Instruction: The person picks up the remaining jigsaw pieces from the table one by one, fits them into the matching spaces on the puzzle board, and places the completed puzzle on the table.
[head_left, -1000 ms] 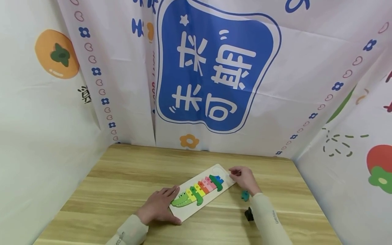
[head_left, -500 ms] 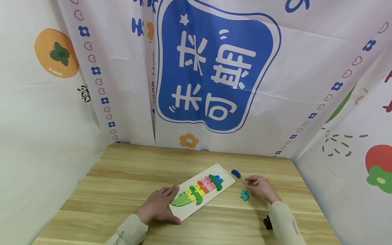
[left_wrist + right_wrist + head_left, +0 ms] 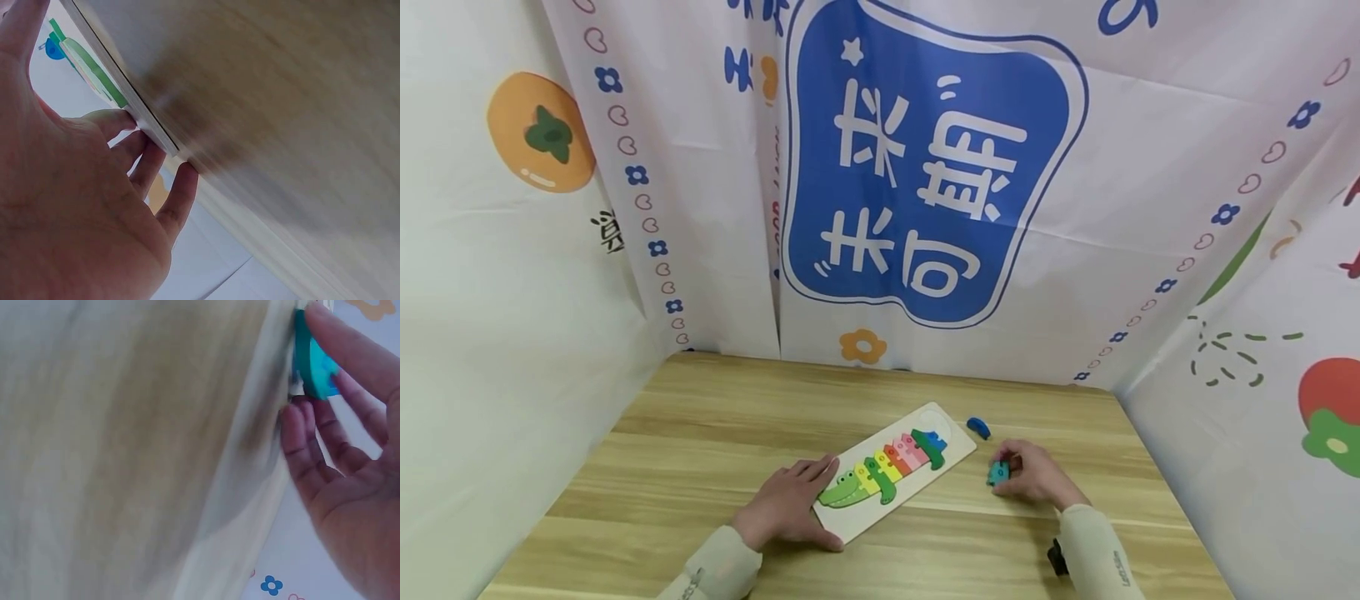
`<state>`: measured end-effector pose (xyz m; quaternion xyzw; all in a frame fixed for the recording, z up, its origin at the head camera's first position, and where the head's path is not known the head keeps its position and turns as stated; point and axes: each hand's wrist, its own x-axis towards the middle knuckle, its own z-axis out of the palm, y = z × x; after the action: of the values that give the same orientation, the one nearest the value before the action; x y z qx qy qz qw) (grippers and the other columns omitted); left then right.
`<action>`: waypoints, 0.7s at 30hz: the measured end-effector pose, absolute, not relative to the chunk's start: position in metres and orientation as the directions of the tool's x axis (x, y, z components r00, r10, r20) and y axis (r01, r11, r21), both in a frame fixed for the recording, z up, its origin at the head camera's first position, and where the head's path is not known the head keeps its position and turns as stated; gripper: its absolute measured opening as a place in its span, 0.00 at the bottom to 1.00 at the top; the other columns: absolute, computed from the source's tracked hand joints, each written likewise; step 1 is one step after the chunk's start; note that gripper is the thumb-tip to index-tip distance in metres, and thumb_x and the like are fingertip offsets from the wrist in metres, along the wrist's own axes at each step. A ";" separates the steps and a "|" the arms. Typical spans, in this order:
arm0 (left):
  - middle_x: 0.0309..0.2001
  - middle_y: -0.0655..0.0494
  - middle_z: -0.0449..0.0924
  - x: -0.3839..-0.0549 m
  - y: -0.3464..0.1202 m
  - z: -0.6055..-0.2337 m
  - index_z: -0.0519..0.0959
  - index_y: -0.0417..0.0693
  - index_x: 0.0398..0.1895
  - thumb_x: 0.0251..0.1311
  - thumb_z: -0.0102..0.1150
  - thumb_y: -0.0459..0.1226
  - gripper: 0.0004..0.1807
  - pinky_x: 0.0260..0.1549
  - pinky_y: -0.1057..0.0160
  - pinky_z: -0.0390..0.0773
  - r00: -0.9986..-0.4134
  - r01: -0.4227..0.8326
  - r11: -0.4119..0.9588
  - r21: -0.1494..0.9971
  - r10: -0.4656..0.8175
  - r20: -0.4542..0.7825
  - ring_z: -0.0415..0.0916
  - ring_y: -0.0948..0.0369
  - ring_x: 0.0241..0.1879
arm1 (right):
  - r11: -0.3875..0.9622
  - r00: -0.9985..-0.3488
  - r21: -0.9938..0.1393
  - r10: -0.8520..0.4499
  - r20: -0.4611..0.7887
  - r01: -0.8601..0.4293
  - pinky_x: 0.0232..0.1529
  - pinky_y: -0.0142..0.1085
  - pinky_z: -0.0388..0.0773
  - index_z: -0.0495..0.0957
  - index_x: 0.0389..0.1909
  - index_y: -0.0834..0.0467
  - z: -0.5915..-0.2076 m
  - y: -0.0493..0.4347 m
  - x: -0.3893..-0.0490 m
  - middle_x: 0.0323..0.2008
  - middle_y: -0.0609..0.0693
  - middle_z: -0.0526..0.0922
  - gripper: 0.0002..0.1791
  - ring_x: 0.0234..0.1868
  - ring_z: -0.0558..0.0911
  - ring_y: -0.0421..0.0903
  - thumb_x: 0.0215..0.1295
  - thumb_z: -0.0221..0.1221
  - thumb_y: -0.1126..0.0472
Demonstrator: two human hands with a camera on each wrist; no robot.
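Note:
A white puzzle board (image 3: 852, 525) lies slanted on the table, bearing a crocodile made of coloured pieces. Its green head faces my left hand (image 3: 786, 506), which holds that end of the board between thumb and fingers. In the left wrist view, fingertips meet the board's edge (image 3: 115, 72). Right of the board, my right hand (image 3: 1033, 477) pinches a teal puzzle piece (image 3: 998, 473) at the tabletop. The right wrist view has this teal piece (image 3: 304, 353) between thumb and fingers, standing on edge. A pale outlined recess (image 3: 934, 417) shows at the board's far end.
A dark blue curved puzzle piece (image 3: 978, 428) lies beyond the board's right corner. Under the right sleeve shows a black object (image 3: 1057, 557), perhaps the wrist camera. Printed white cloth (image 3: 730, 275) walls the wooden table (image 3: 677, 433) at the back and both sides.
My right hand has left the dark blue piece beside the board, drawn back to the right, then closed its fingers on the teal piece. The left hand and board stay in place.

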<state>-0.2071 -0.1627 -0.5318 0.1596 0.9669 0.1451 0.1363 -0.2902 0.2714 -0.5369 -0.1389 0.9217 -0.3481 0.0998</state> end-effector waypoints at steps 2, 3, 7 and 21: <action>0.82 0.53 0.57 -0.207 -0.163 -0.532 0.59 0.50 0.82 0.40 0.72 0.74 0.68 0.71 0.36 0.62 -0.912 0.271 0.906 0.326 0.350 -0.215 0.59 0.47 0.77 | 0.683 -0.939 -0.704 -0.337 -0.069 -0.194 0.41 0.37 0.79 0.82 0.43 0.56 -0.538 0.271 -0.291 0.41 0.51 0.82 0.20 0.40 0.79 0.47 0.50 0.79 0.64; 0.82 0.53 0.57 -0.207 -0.163 -0.532 0.59 0.50 0.82 0.40 0.72 0.74 0.68 0.71 0.36 0.62 -0.912 0.271 0.905 0.329 0.350 -0.214 0.60 0.47 0.77 | 0.666 -0.939 -0.720 -0.339 -0.059 -0.195 0.41 0.36 0.79 0.83 0.43 0.56 -0.539 0.271 -0.292 0.41 0.51 0.83 0.19 0.40 0.80 0.46 0.52 0.79 0.64; 0.82 0.52 0.58 -0.207 -0.163 -0.533 0.59 0.49 0.82 0.40 0.71 0.75 0.68 0.70 0.35 0.63 -0.909 0.288 0.900 0.326 0.364 -0.202 0.60 0.47 0.76 | 0.593 -0.935 -0.780 -0.352 -0.028 -0.200 0.41 0.32 0.80 0.86 0.46 0.57 -0.539 0.272 -0.294 0.43 0.51 0.86 0.13 0.41 0.81 0.44 0.61 0.73 0.63; 0.82 0.54 0.57 -0.205 -0.164 -0.533 0.58 0.51 0.82 0.40 0.72 0.74 0.68 0.71 0.37 0.62 -0.915 0.263 0.910 0.320 0.341 -0.218 0.60 0.48 0.77 | 0.274 -0.948 -0.960 -0.317 -0.037 -0.054 0.58 0.53 0.82 0.72 0.69 0.66 -0.516 0.254 -0.291 0.62 0.66 0.71 0.23 0.50 0.88 0.52 0.77 0.58 0.65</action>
<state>-0.2049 -0.1640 -0.5325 0.1560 0.9678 0.1436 0.1356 -0.2908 0.2539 -0.5160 -0.1175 0.7903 -0.5909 0.1114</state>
